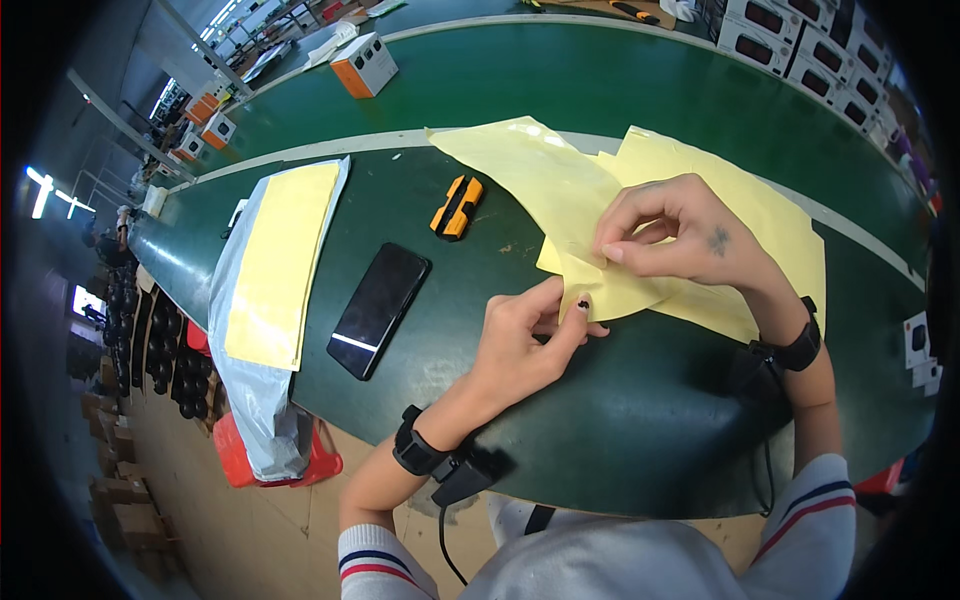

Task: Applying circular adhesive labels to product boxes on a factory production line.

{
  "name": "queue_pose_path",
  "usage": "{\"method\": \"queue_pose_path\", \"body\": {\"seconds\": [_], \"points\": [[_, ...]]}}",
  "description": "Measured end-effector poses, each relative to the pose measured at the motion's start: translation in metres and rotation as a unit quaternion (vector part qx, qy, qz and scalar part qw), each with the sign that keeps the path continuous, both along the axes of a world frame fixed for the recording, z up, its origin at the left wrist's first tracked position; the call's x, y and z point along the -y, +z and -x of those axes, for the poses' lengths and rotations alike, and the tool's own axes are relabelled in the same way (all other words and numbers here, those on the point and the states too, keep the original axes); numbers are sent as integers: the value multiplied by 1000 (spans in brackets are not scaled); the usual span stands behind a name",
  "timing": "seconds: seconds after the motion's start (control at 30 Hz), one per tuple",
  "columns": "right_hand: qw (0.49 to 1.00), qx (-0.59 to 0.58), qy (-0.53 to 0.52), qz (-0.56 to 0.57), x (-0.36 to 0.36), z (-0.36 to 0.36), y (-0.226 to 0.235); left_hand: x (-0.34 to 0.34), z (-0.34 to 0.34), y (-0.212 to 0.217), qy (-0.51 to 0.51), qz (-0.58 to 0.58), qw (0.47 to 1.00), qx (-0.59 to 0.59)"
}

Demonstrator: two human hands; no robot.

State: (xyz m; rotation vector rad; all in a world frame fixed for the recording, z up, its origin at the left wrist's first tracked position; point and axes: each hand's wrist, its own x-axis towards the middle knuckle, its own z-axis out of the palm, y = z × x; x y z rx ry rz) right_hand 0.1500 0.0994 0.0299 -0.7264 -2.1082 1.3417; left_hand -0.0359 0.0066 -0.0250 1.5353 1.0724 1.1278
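A thin yellow sheet (530,165) is lifted and bent between my hands above the green table. My left hand (530,338) pinches its near corner between thumb and fingers. My right hand (685,232) is closed on the sheet a little farther off and to the right, thumb against the fingertips. Under and behind it, more yellow sheets (765,215) lie overlapping on the table. Left of my hands are a black phone (380,312) lying flat and a small orange-and-black tool (457,208), its exact kind unclear.
At the left, a yellow stack of sheets (280,265) lies on a grey plastic bag (262,420) hanging over the table edge above a red stool (232,452). Beyond the table runs a green conveyor belt (540,75) carrying an orange-and-white box (364,66). White boxes (770,45) are stacked far right.
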Motion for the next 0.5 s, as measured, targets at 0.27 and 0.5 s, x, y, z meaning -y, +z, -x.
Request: {"method": "queue_pose_path", "body": {"seconds": [0.27,0.5], "points": [[969,-108,-31,218,-27,-6,-18,4,11,22,26,-20,996,-81],[940,-97,-98,313,-36,-2,-63,-20,89,85,104,-80,927,-352]]}}
